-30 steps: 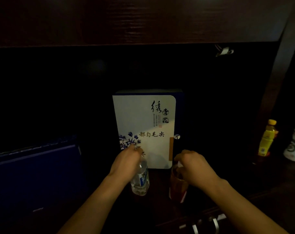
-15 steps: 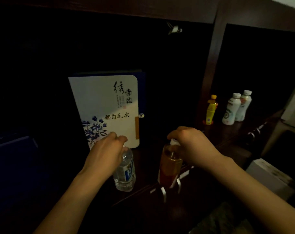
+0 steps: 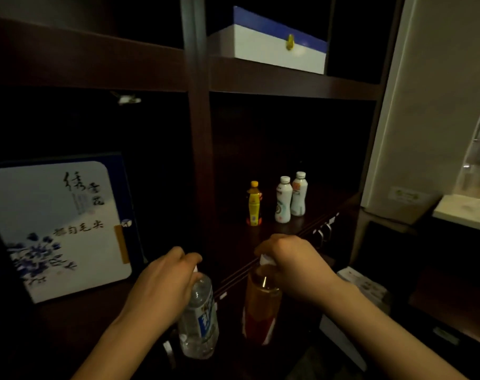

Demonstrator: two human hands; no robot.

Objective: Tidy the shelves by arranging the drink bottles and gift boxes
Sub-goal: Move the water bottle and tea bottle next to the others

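My left hand [image 3: 162, 283] grips the cap end of a clear water bottle [image 3: 199, 319] with a blue label. My right hand [image 3: 293, 263] grips the top of an amber tea bottle [image 3: 260, 305] with a red label. Both bottles hang upright in front of the dark shelf's front edge. A white gift box with blue flowers [image 3: 60, 229] stands upright in the left compartment. In the right compartment stand a yellow bottle [image 3: 254, 204] and two white bottles [image 3: 283, 200], [image 3: 299, 194]. A blue-and-white gift box [image 3: 271, 48] lies on the upper shelf.
A dark wooden divider [image 3: 197, 160] separates the two compartments. Metal drawer handles [image 3: 324, 231] sit below the shelf edge. A pale wall panel [image 3: 425, 105] and a light counter [image 3: 463, 212] are at the right. A light box [image 3: 365, 286] lies low beside my right forearm.
Both hands have carried their bottles away from the flowered box, out past the shelf edge and rightward. The view has swung right, revealing the right compartment and upper shelf.
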